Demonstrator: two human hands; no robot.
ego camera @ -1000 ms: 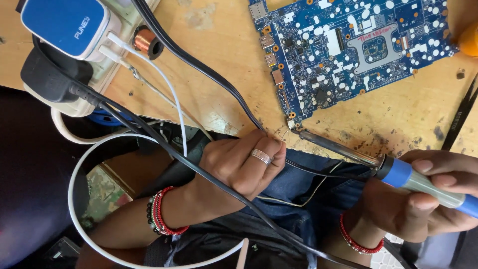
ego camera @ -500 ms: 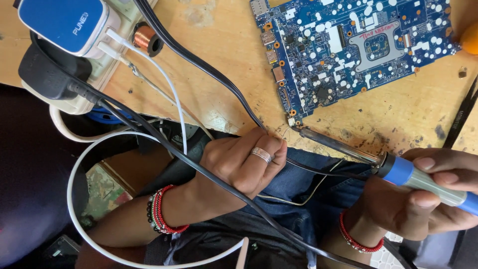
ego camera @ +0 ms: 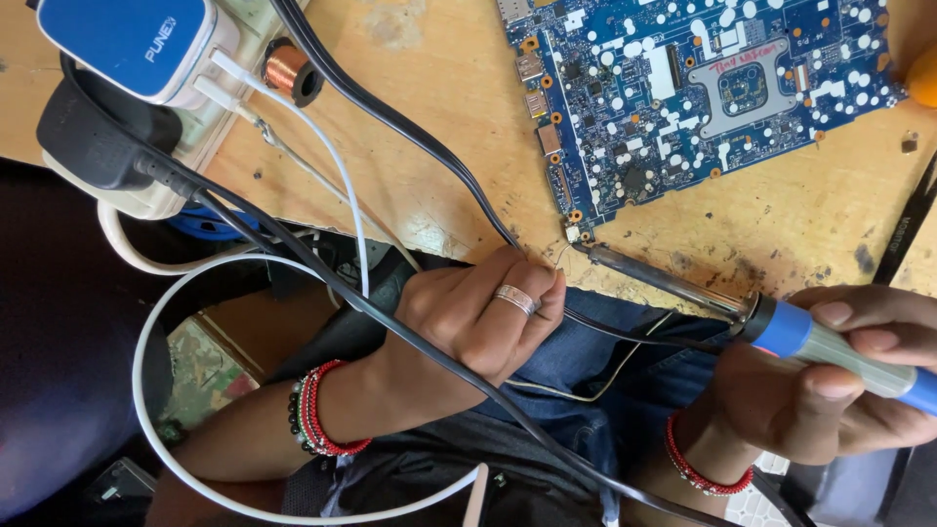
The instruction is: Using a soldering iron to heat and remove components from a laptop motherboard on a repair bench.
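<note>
A blue circuit board [ego camera: 683, 88] lies on the worn wooden bench [ego camera: 420, 166]. My right hand [ego camera: 830, 381] grips a soldering iron [ego camera: 781, 327] by its blue and clear handle; its metal tip rests at the board's lower left corner. My left hand [ego camera: 478, 317], with a ring and red bead bracelets, pinches a thin solder wire [ego camera: 586, 376] whose end rises to the same corner, beside the iron's tip. The wire loops down over my jeans.
A white power strip [ego camera: 127, 185] at the upper left carries a blue-and-white charger [ego camera: 127, 44] and a black plug [ego camera: 88, 146]. Black and white cables [ego camera: 390, 117] cross the bench. A small copper coil [ego camera: 288, 70] sits near the strip. Black tweezers [ego camera: 903, 229] lie at right.
Both hands stay nearly still. The iron's tip and the solder wire end remain at the board's lower left corner; the view shifts only slightly.
</note>
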